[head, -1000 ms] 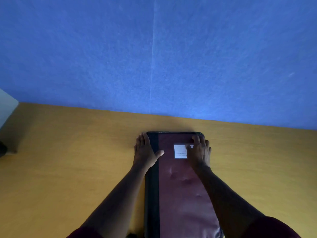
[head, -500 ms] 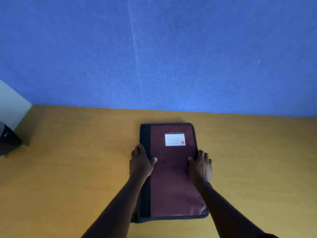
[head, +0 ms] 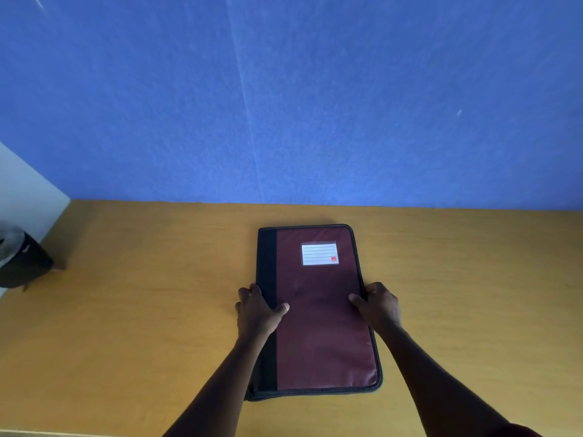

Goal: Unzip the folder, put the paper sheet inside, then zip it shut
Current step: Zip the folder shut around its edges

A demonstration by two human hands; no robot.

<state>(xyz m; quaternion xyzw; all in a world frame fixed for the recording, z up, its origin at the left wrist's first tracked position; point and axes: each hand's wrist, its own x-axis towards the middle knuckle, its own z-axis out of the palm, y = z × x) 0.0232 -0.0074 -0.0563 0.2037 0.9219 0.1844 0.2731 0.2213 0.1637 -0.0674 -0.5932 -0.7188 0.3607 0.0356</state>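
Both hands clasp the long edges of the maroon folder point(head: 318, 310), which lies flat on the yellow surface point(head: 142, 310). Left hand point(head: 257, 310) curls fingers over the black spine edge, thumb on the cover. White label point(head: 320, 253) sits near the far end. Right hand point(head: 380, 305) grips the zipper edge likewise; the zip looks closed, though dimly seen.
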